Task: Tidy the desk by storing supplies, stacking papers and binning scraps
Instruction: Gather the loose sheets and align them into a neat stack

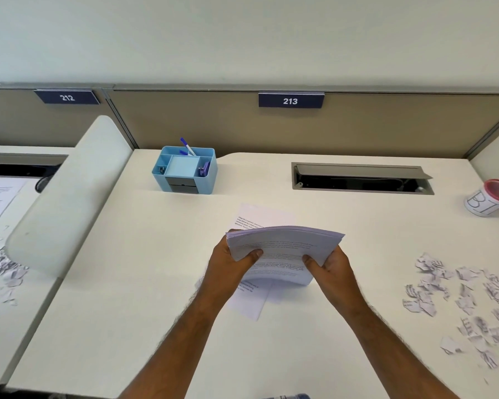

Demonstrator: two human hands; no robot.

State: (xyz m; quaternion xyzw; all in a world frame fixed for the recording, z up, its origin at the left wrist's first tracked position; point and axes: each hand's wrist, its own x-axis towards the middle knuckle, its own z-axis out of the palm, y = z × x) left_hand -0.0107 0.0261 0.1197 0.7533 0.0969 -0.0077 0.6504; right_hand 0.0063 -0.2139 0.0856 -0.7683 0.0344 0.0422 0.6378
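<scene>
Both hands grip one stack of papers [285,249] above the middle of the desk [127,283]. Left hand [231,263] clasps the stack's left end, thumb curled over the top sheet; right hand [329,264] clasps the right end the same way, thumb on top, fingers hidden beneath. Stack bows upward between the two grips, far edge raised, near edge dipping toward the desk; whether that near edge touches the surface cannot be told from here.

A loose sheet [257,220] lies flat on the desk directly under the stack, showing beyond its far edge and again at the near side.

Far left of the hands: blue organizer [185,171] with pens [188,146] standing in its back compartment. Far right edge: a white cup with a pink rim [490,198], hand-lettered. Near right: a scatter of torn paper scraps [467,303], well apart from the hands. More scraps lie on the neighbouring desk at far left.
</scene>
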